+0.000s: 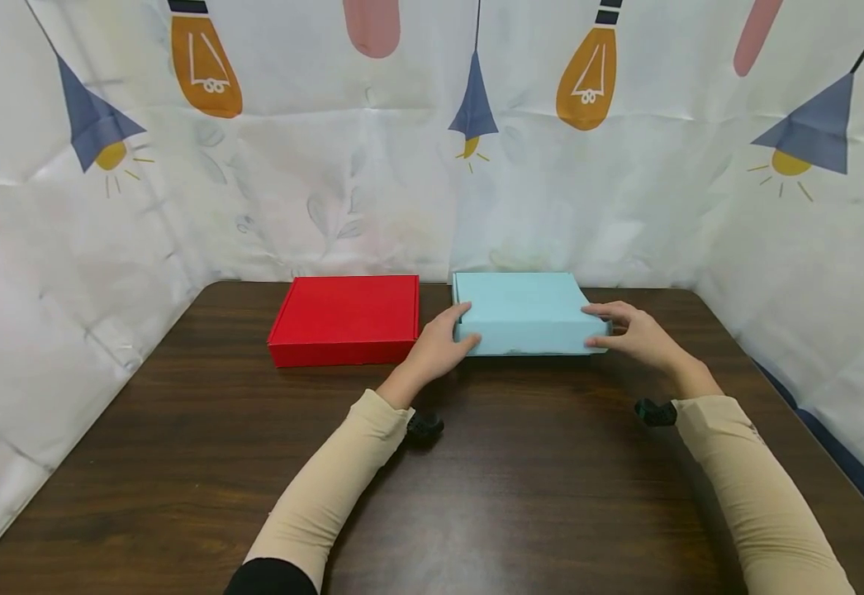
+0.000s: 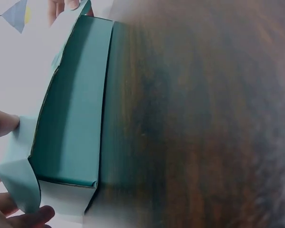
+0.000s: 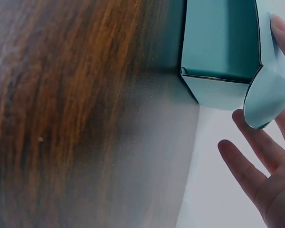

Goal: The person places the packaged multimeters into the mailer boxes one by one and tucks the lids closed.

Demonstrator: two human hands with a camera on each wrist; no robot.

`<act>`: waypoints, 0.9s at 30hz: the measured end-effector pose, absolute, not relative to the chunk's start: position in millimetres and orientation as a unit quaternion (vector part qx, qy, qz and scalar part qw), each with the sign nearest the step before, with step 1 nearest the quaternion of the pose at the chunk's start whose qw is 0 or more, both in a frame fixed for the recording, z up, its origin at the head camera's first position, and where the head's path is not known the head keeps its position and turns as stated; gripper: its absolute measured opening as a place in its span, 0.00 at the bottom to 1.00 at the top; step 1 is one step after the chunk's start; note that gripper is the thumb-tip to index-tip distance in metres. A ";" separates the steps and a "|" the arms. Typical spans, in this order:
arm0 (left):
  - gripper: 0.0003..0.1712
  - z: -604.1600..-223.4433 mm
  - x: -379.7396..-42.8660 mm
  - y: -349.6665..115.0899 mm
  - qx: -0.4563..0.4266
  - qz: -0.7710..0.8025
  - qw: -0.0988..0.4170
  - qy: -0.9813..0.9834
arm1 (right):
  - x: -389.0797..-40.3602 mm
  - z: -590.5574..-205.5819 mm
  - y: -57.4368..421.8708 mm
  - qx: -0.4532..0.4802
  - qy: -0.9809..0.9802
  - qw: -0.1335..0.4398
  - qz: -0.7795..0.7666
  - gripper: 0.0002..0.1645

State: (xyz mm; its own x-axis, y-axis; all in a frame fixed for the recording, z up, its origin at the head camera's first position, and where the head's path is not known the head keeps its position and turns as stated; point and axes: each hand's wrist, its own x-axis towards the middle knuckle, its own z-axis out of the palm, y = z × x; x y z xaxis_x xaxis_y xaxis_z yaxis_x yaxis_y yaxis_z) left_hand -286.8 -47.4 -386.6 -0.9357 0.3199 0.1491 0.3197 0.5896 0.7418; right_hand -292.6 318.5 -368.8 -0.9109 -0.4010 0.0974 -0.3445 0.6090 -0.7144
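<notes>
A light blue cardboard box (image 1: 521, 297) sits at the back of the table. Its front flap (image 1: 532, 337) hangs at the front, and in the wrist views small side tabs (image 2: 20, 185) stick out at both ends, with the shaded front wall (image 2: 78, 104) beneath. At the left front corner, my left hand (image 1: 438, 343) grips the flap's end, thumb on the flap and fingers around the tab. My right hand (image 1: 636, 335) holds the opposite end, its thumb (image 3: 282, 35) against the flap and fingers at the right tab (image 3: 268, 97).
A closed red box (image 1: 350, 310) lies just left of the blue one, near my left wrist. The dark wooden table (image 1: 521, 496) stretches toward me. Behind it hangs a white curtain (image 1: 402, 190) printed with lamps and bulbs.
</notes>
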 end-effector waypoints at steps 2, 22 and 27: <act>0.38 -387.3 -286.1 -47.0 0.179 0.410 0.003 0.894 | -291.0 -368.8 317.5 -0.207 0.901 0.036 -0.379 0.40; 0.39 -385.6 -280.5 -41.0 0.180 0.290 0.011 0.940 | -282.6 -364.1 301.0 -0.241 0.940 0.030 -0.241 0.43; 0.40 -382.1 -282.1 -33.2 0.194 0.167 -0.006 0.967 | -280.3 -358.1 285.7 -0.235 0.947 0.062 -0.209 0.49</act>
